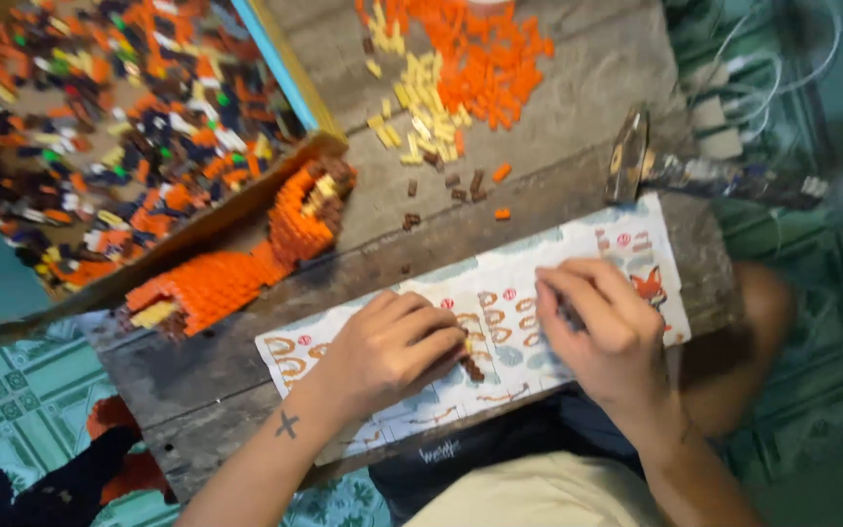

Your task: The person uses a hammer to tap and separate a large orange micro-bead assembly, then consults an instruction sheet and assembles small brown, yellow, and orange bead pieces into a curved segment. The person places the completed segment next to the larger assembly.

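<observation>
Both hands rested on a printed instruction sheet [500,322] spread across a worn wooden board [558,185]. The left hand [387,351] curled its fingers closed over small dark brown bricks [472,369] near the sheet's middle. The right hand [597,322] was bunched, fingertips pressed together on a tiny piece too hidden to identify. A half-built orange brick model [246,254] lay beside a tray of mixed bricks [100,127].

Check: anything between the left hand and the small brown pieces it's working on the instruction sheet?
Nothing visible. The left hand is already on the small brown pieces, fingers curled over them on the instruction sheet. The right hand rests beside, apart.
</observation>
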